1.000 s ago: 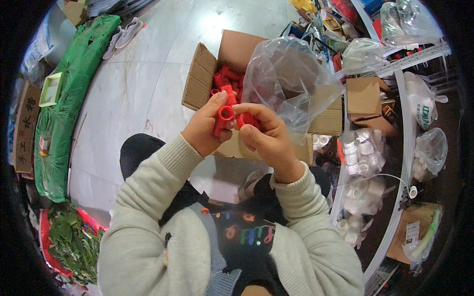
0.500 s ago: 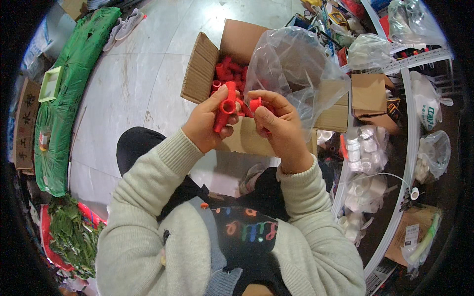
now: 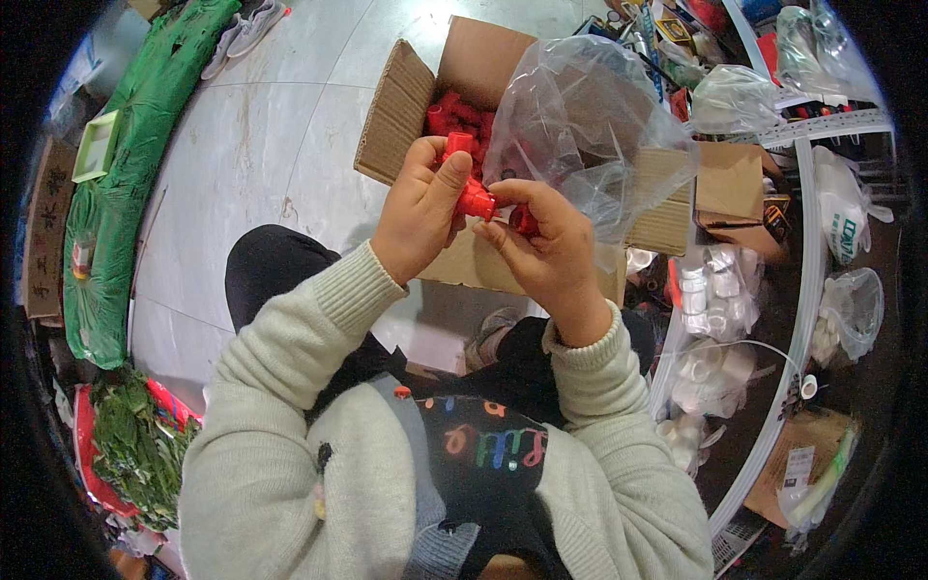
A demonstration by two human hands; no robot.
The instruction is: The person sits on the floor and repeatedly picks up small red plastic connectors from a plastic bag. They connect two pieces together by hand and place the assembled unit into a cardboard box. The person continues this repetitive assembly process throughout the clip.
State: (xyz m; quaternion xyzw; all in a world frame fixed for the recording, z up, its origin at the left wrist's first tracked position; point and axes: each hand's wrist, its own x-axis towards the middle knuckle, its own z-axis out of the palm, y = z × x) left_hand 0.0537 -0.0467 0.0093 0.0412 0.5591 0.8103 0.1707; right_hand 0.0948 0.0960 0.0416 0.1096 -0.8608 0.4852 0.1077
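Locate red tee fitting just above centre of frame, raised over near side of cardboard carton. Note left hand wrapped around fitting body, with thumb pressed along the barrel, one end projecting above the thumb and side outlet directed right. Note right hand pinching at the outlet mouth between thumb and index finger, with small red part tucked against the curled fingers. Cannot tell, behind the fingertips, whether at the rim only or on a separate insert. Judge material as moulded plastic: light, stiff, unlikely to dent under finger pressure. Expect a smooth, somewhat slippery outer wall; treat as sturdy rather than fragile. Take hold around the barrel, close to the branch, for best resistance to twisting; keep fingers clear of the outlet mouth. Handle small red part by its edges, as easier to drop. Observe loose red fittings in carton, upper centre of frame, beside clear plastic bag, thin and limp. Observe bagged white fittings at right of frame, well apart from both hands.
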